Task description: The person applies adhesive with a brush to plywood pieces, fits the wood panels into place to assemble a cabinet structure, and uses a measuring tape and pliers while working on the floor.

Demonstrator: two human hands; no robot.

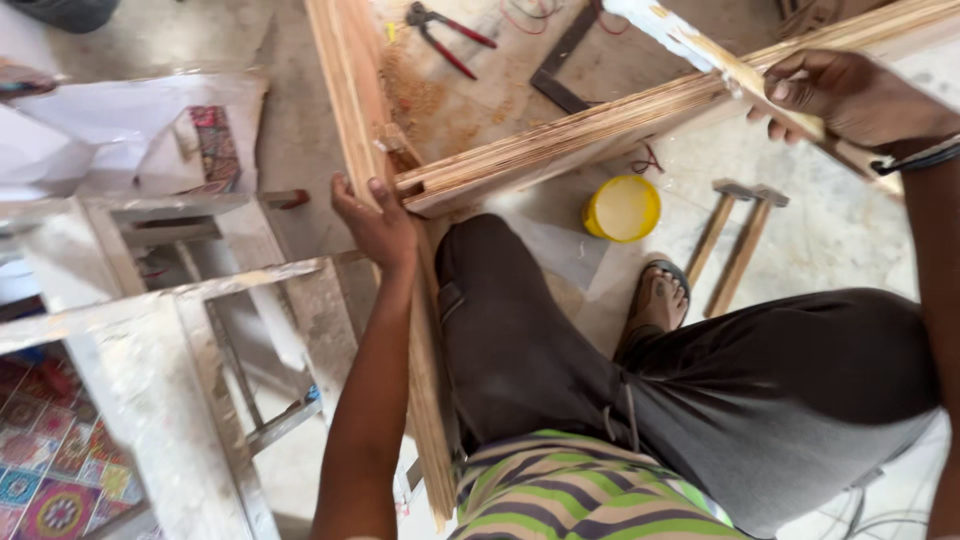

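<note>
Both hands steady a plywood corner joint

Clearly the two plywood boards meet at a corner, and everything can be placed from that corner joint (410, 185). The left hand (375, 225) presses against the joint itself, fingers closed on the upright board (350, 90), seemingly to keep the edges flush. The right hand (850, 95) sits far along the slanting board (620, 125), its grip clamped on a thin paint-flecked strip (700, 50) laid over that board, likely bracing the far end. A knee in dark trousers rests just below the joint. On the floor beyond the joint lie one yellow lid (622, 208), two hammers (740, 240), one pair of red-handled pliers (445, 35) and one steel square (565, 60).
</note>
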